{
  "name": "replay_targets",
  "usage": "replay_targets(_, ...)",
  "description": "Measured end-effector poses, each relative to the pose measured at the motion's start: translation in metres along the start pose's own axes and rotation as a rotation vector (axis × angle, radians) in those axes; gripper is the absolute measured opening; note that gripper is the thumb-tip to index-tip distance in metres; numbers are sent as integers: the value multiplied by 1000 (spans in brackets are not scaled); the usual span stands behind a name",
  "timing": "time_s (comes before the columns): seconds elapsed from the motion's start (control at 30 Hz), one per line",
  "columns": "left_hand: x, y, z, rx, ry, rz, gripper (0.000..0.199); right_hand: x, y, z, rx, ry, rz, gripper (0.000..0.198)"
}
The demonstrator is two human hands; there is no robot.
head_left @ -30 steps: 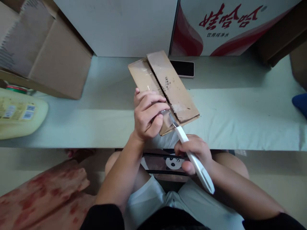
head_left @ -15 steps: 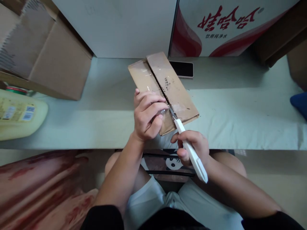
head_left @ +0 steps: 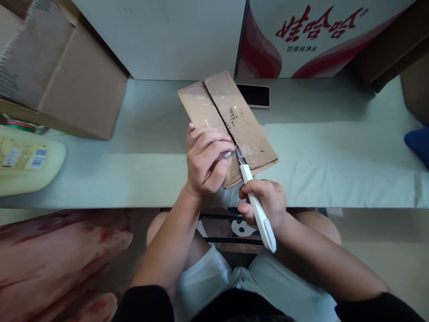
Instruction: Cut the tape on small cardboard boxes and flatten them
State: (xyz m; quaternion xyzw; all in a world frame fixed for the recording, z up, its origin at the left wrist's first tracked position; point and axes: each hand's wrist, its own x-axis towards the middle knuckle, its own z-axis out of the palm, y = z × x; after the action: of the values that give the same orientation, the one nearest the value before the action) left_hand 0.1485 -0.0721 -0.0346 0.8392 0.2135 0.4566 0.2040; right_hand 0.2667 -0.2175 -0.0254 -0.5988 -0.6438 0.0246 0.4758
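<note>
Closed around the white handle of a utility knife [head_left: 256, 208], my right hand [head_left: 270, 199] points the blade [head_left: 238, 155] up and to the left, its tip at the dark seam of a folded piece of cardboard [head_left: 248, 127]. That cardboard lies at a slant on the pale green tabletop [head_left: 335, 156], near the edge in front of me. Across its lower left part my left hand [head_left: 208, 161] is curled, with a glint of clear film [head_left: 227, 154] gripped between forefinger and thumb, just beside the blade. Past the cardboard's far right side lies a dark-screened phone [head_left: 254, 96]. Behind stand a plain white box [head_left: 174, 36] and a white box with red lettering [head_left: 311, 58]. To my left are a brown carton [head_left: 83, 80] and a pale yellow bottle [head_left: 33, 179]; below the table edge, a panda print [head_left: 243, 228] shows over my lap.
</note>
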Motion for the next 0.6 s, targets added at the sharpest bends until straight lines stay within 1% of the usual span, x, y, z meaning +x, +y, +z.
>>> replay_targets(0.13,1,0,1,1,16,31,29,3,-2,-2,46,-11,94,44)
replay_targets(0.27,1,2,1,-9,29,42,27,-2,1,0,248,41,201,36)
replay_targets(0.37,0,2,0,5,16,28,28,-10,3,3,367,62,259,36)
replay_targets(0.5,-1,2,0,-36,22,36,25,-14,2,3,386,120,296,38)
replay_targets(0.6,-1,0,1,-32,29,34,28,-14,1,1,394,130,313,40)
